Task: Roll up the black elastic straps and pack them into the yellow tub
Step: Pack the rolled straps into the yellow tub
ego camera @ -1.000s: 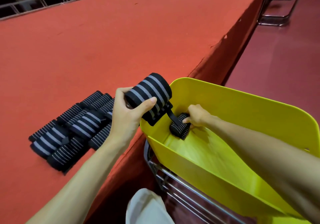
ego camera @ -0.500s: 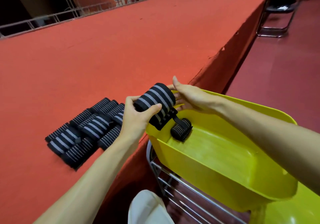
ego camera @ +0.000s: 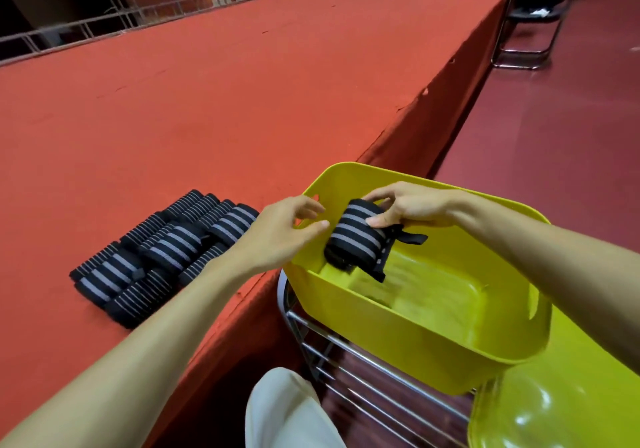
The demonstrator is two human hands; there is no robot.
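The fingers (ego camera: 376, 220) of the right hand (ego camera: 415, 205) are curled round a rolled strap (ego camera: 356, 236), thumb on the near face and the others over the top, so the roll is pinched from above rather than cupped. A short loop tab (ego camera: 414, 238) sticks out from under the palm, and the strap's outer end hangs loose off the roll's lower edge. The left hand (ego camera: 277, 232) holds nothing: its fingers (ego camera: 313, 225) are loosely bent, just beside the roll but not touching it, above the tub's near-left rim.

The roll hangs inside the mouth of the yellow tub (ego camera: 398, 340), over its left corner and clear of the floor (the floor right below it is too blurred to read). The tub sits on a wire rack (ego camera: 363, 378) against the bench (ego camera: 242, 101). A pile of rolled straps (ego camera: 166, 253) waits on the bench, well to the left.

The step in hand looks like setting this roll down. To do it well, the right hand should probably keep its squeeze until the roll touches the floor. It should land with the loose end underneath or pressed to the wall, or the elastic may spring open. Tucking it tight into the corner would leave room for the rest. The free left hand could steady the tub's rim.
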